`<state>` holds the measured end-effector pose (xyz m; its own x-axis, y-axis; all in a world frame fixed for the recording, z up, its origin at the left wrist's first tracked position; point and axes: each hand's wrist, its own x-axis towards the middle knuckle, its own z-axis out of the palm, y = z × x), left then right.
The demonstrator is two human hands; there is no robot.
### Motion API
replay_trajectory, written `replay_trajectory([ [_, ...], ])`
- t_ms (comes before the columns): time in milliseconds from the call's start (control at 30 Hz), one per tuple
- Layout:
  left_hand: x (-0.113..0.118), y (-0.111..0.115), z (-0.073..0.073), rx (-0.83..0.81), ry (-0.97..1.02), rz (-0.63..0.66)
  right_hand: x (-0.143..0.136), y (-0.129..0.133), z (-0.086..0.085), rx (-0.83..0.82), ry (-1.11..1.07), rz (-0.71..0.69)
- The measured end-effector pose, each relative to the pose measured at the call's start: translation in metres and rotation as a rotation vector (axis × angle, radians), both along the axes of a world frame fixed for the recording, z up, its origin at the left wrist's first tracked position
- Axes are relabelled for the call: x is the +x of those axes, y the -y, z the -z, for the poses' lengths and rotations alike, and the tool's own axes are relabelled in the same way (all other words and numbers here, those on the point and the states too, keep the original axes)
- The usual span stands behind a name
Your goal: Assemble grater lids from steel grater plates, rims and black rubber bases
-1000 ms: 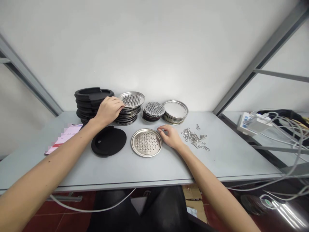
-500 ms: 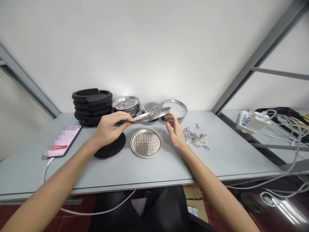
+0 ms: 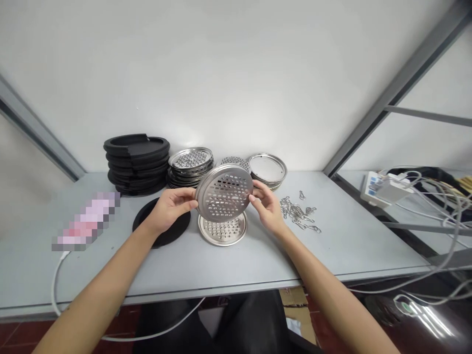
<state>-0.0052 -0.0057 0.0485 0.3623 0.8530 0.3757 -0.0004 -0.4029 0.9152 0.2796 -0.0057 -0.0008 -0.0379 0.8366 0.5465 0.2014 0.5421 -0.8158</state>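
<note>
Between my hands a round metal grater disc (image 3: 225,189) is held tilted, its slotted face toward me. My left hand (image 3: 170,209) pinches its left rim with thumb and fingers. At the right rim, my right hand (image 3: 266,205) is closed with thumb in front and fingers behind. Below the held disc, a second grater disc (image 3: 224,237) lies flat on the table, its upper part covered from view. A black round disc (image 3: 173,237) lies left of it, partly under my left hand.
Along the wall stand a stack of black round holders (image 3: 138,167), a stack of grater discs (image 3: 191,164), more discs (image 3: 236,161) and a stack of plain metal rings or lids (image 3: 267,169). Small metal clips (image 3: 297,211) lie right. A blurred phone (image 3: 88,221) with cable lies left; a power strip (image 3: 374,189) right.
The held disc has turned from nearly edge-on to face me and come lower. My right hand, loose beside it before, now grips its right rim.
</note>
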Motion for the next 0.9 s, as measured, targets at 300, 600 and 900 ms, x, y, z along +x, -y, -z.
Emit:
replay_trajectory([
  [300, 0.008, 0.0, 0.011, -0.13, 0.09, -0.178, 0.001, 0.002, -0.012, -0.248, -0.047, -0.012],
  [600, 0.008, 0.011, 0.022, 0.328, -0.529, -0.212, 0.0, 0.001, -0.009, -0.298, 0.074, 0.016],
  [900, 0.007, 0.008, 0.025, 0.389, -0.527, -0.304, 0.001, 0.004, -0.006, -0.224, 0.254, -0.058],
])
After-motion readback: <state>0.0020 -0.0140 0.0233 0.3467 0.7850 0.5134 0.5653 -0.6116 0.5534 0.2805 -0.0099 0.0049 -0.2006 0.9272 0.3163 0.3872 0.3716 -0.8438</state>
